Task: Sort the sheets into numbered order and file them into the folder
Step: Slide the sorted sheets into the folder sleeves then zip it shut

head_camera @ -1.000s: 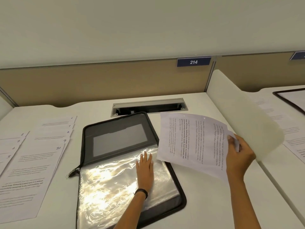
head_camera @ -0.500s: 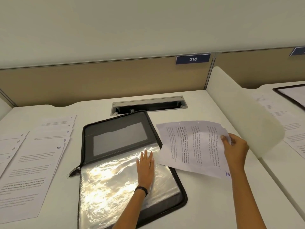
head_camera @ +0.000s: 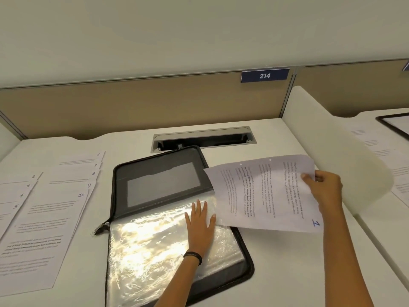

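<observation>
White paper, printed: sheet marked 1 [head_camera: 265, 196], with a blue handwritten numeral at its near right corner and punch holes along the far edge.
Location: held off the desk [head_camera: 281, 275], right of the open black folder [head_camera: 159, 171]; its left edge overlaps the folder's right rim and the clear sleeve [head_camera: 155, 251].
Right hand [head_camera: 323, 191]: pinches the sheet's right edge, thumb on top, fingers underneath; forearm enters from near right.
Left hand [head_camera: 200, 224]: flat on the sleeve, fingers straight, fingertips just beside the sheet's left edge; dark band at the wrist.
Handling note (judgement): the sleeve looks limp and glossy. Pin the lower layer, lift the mouth, and feed the leading edge in level, not corner-first. Which side the mouth opens on cannot be told.
Adjacent: remaining sheets [head_camera: 44, 229], numbered 2 to 10, fanned at left.
</observation>
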